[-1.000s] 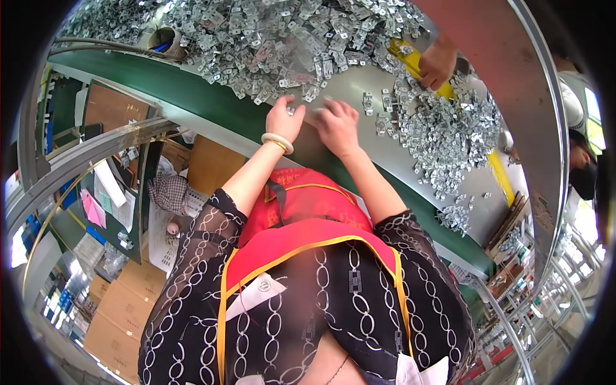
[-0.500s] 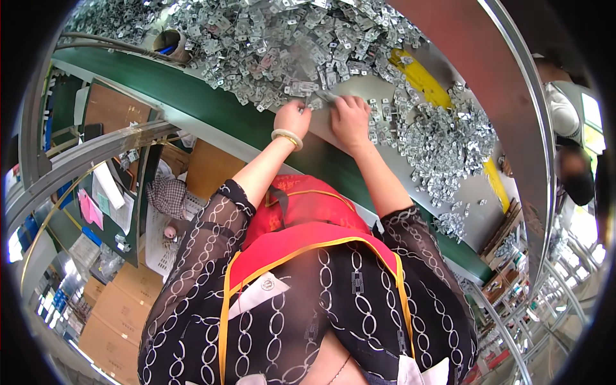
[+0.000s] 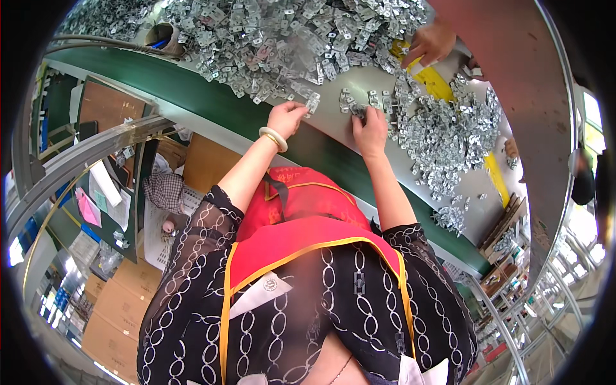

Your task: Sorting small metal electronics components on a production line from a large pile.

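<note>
My left hand (image 3: 287, 120) pinches a small flat metal plate (image 3: 312, 103) with holes, raised at the near edge of the large metal heap. To its right, my right hand (image 3: 371, 133) has its fingers pressed together over the worktop. A small greyish bit shows at those fingertips, too blurred to name. Loose metal pieces (image 3: 348, 100) lie right beside these fingers. A big pile of similar metal plates (image 3: 276, 48) spreads beyond my hands, and a second pile of small metal parts (image 3: 443, 144) lies to the right.
Another person's hand (image 3: 432, 45) reaches over the yellow strip (image 3: 434, 83) at the far right; more fingers (image 3: 511, 149) show by the right pile. A tube-shaped holder (image 3: 168, 40) stands at the far left. The green table edge (image 3: 212, 86) runs before me; a metal beam (image 3: 513, 77) rises at right.
My hands, close together before, have moved apart: the left slightly left with a metal plate, the right to the right and nearer. Another person's hand has come in over the yellow strip.
</note>
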Available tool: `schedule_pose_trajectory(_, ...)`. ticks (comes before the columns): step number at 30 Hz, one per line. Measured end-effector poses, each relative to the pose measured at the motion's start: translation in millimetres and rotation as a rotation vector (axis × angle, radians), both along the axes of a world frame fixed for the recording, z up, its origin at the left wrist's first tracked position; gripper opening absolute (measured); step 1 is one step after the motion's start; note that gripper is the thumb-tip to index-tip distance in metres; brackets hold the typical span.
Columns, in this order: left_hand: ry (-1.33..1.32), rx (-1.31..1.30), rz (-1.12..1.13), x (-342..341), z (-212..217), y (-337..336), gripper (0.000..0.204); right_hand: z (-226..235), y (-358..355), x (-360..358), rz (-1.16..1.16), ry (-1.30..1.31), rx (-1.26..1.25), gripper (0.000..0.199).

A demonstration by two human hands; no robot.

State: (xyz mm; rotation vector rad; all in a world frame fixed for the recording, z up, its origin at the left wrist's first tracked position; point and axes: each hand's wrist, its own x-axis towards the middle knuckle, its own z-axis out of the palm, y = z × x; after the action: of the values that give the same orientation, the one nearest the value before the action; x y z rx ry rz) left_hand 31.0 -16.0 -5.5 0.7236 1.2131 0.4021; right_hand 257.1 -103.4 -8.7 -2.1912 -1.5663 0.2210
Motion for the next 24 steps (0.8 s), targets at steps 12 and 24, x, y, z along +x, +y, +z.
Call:
schedule_pose_trajectory(12, -0.049, 0.101, -0.142, 27, 7, -18, 0.022, 5, -20, 27, -0.05, -0.16, 0.296, 0.026)
schedule_pose_trajectory(24, 0.317, 0.813, -0.298, 12, 11, -31, 0.03, 14, -36, -20, 0.019, 0.311, 0.019, 0.029)
